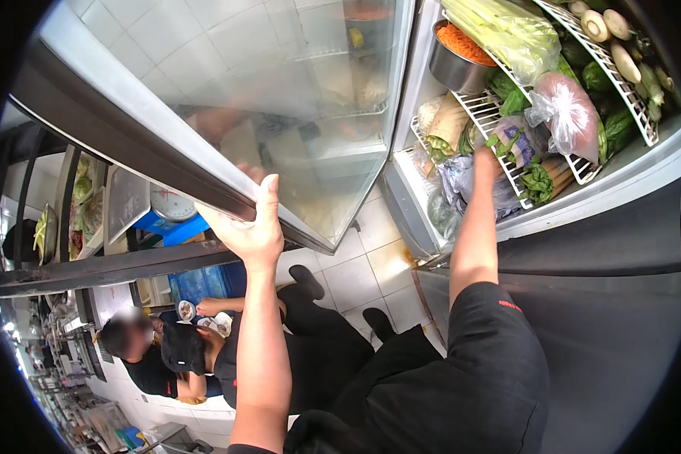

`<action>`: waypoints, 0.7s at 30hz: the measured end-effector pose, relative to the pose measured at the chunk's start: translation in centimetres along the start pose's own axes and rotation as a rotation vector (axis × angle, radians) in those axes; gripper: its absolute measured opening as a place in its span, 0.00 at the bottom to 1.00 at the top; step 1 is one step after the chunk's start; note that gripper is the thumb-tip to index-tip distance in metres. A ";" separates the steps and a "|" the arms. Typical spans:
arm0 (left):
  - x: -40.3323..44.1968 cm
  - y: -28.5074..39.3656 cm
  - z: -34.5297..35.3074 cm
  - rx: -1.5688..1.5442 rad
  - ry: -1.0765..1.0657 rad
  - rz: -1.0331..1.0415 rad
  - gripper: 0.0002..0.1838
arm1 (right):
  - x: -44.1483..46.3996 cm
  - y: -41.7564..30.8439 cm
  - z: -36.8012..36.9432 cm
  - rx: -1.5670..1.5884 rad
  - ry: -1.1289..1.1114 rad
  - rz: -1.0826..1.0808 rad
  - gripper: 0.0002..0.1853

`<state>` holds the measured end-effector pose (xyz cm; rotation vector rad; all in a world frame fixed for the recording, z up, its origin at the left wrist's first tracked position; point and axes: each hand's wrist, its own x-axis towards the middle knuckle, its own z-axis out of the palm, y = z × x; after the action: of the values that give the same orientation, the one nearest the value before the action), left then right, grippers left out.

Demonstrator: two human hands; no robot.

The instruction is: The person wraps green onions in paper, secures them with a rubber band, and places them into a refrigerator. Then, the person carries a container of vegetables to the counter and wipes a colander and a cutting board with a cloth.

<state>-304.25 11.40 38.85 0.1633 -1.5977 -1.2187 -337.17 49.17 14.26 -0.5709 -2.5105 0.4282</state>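
Note:
My left hand (246, 234) grips the dark-framed edge of a glass refrigerator door (227, 193), which stands swung open. Its thumb points up along the frame and the other fingers go behind the edge. My right hand (486, 160) reaches into the refrigerator among the wire shelves (488, 125); its fingers are hidden, so any hold cannot be seen. Around it are a grey-blue plastic bag (469, 178), a purple-printed pack (520, 140), a bunch of leafy greens (537, 184) and a wrapped roll-like bundle (448, 129).
On the shelves are a metal pot of shredded carrot (461, 57), bagged celery (507, 34), a tied bag of pinkish food (564, 113) and white radish-like vegetables (626, 60). Behind the door stand a dial scale (174, 200) and two people (147, 352) at work. White tiles (374, 272) cover the floor.

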 end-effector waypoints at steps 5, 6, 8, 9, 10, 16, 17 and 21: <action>-0.2 0.1 -0.2 0.007 0.009 -0.054 0.46 | -6.5 -12.3 -4.2 0.083 -0.088 -0.478 0.45; -0.4 0.1 -0.3 0.020 0.006 -0.058 0.46 | -6.8 -13.0 -3.9 0.077 -0.095 -0.478 0.45; -0.3 -0.1 0.0 0.046 0.007 -0.014 0.43 | -6.1 -14.6 -3.4 -0.217 -0.184 -0.330 0.42; -0.3 -0.1 0.0 0.073 0.009 0.028 0.40 | -5.8 -14.5 -2.2 -0.218 -0.188 -0.327 0.42; -0.4 -0.1 0.1 0.048 0.022 0.018 0.39 | -5.7 -14.2 -0.5 -0.204 -0.123 -0.355 0.36; -0.2 -0.4 -0.2 0.094 0.001 0.046 0.39 | -2.3 -12.1 -1.9 -0.121 -0.033 -0.669 0.16; -0.2 -0.5 -0.2 0.094 0.000 0.042 0.39 | -1.6 -11.4 -3.2 -0.032 -0.040 -0.752 0.12; 0.0 -0.7 -0.3 0.105 0.022 0.045 0.40 | 1.2 -8.8 -2.8 0.433 -0.112 -0.520 0.20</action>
<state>-304.30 10.91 38.27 0.2061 -1.6385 -1.0956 -339.22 42.65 20.64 0.2742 -2.4348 0.7793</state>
